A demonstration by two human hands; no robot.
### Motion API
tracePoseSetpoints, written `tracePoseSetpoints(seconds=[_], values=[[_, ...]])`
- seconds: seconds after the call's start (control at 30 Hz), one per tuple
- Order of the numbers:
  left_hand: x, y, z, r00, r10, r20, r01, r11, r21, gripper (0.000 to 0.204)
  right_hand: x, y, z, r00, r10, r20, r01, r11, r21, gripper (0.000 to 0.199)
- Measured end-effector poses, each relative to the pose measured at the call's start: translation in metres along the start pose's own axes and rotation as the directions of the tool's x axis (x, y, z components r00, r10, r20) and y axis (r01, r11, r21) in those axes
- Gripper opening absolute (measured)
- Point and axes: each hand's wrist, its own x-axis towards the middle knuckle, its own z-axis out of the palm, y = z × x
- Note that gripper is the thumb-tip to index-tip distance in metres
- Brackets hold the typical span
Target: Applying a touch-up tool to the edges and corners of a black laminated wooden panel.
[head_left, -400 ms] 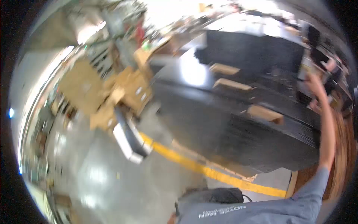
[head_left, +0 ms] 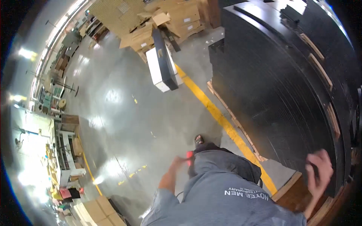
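My left hand [head_left: 178, 163] is low beside my left hip, its fingers closed at a small red object [head_left: 189, 157] whose kind I cannot make out. My right hand [head_left: 320, 172] hangs at the lower right with fingers apart and slightly curled, blurred by motion, with nothing visible in it. It is nearest to a tall stack of black panels [head_left: 260, 90], in front of the stack's near end. Brown wooden boards [head_left: 289, 192] lie below that hand.
Wooden strips [head_left: 320, 71] lie among the black panels. A yellow floor line [head_left: 215, 113] runs alongside the stack. Ahead stand a long black-and-white box [head_left: 163, 69] and a heap of cardboard boxes [head_left: 177, 19]. Another carton [head_left: 98, 211] is at the lower left, near a workbench [head_left: 65, 150].
My view has swung down and left. My right hand, stretched out over the far right of the panels, is now lower and closer to my body. My left hand has come into view.
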Motion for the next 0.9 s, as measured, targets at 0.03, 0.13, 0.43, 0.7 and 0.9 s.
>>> tracePoseSetpoints(seconds=[0.03,0.13,0.43,0.7,0.9], values=[[-0.021,0.014,-0.021,0.974,-0.223,-0.035,0.223,0.975,-0.006,0.034,0.016,0.022,0.062,0.999,0.040,-0.031,-0.037,0.994,0.103,0.025],[-0.027,0.002,-0.056,0.963,-0.237,-0.127,0.193,0.937,-0.290,0.038,0.042,0.046,0.174,0.943,0.331,0.030,-0.314,0.859,0.403,0.021],[-0.043,-0.058,0.025,0.898,-0.088,-0.432,0.031,0.990,-0.138,0.024,0.065,0.009,0.351,0.907,0.266,0.327,-0.381,0.849,0.367,0.021],[-0.035,-0.056,-0.065,0.791,-0.365,-0.490,-0.144,0.668,-0.730,0.034,0.130,-0.042,0.391,0.876,0.033,0.481,-0.237,0.899,0.369,0.023],[-0.104,0.074,-0.234,0.676,-0.146,-0.723,-0.525,0.592,-0.611,0.040,0.172,-0.088,0.410,0.920,-0.102,0.378,-0.079,0.897,0.434,0.020]])
